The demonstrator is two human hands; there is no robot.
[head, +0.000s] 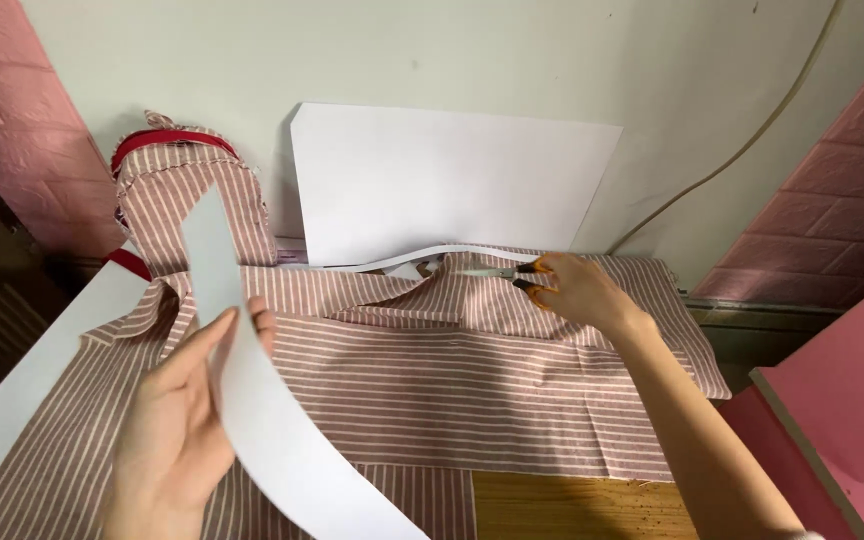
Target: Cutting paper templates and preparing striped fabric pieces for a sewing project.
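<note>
- Left hand [177, 420]: raised in the foreground, thumb and fingers pinched on a long curved strip of white paper [252, 400]; the strip arcs from above the hand down to the lower edge of the view.
- Right hand [577, 292]: reaching across the table, fingers hooked through the orange handles of a pair of scissors [502, 272]; the blades point left and lie just over the cloth, near the curled edge of a white sheet.
- Striped cloth [432, 370]: pink and white stripes, spread flat over most of the table, with a raised fold running under the scissors.
- White sheet [442, 185]: a large board of paper leaning upright against the wall behind the cloth; a thin curved paper edge sits at its foot, just above the blades.
- Striped bag [192, 190]: same cloth, red trim at the top, standing at the back left against the wall.
- Wooden table [572, 505]: bare wood shows below the front edge of the cloth.
- White board [22, 390]: a flat white panel lies slanted along the left side, beside the cloth.
- Cable [752, 140]: a pale cord runs down the wall at the right.
</note>
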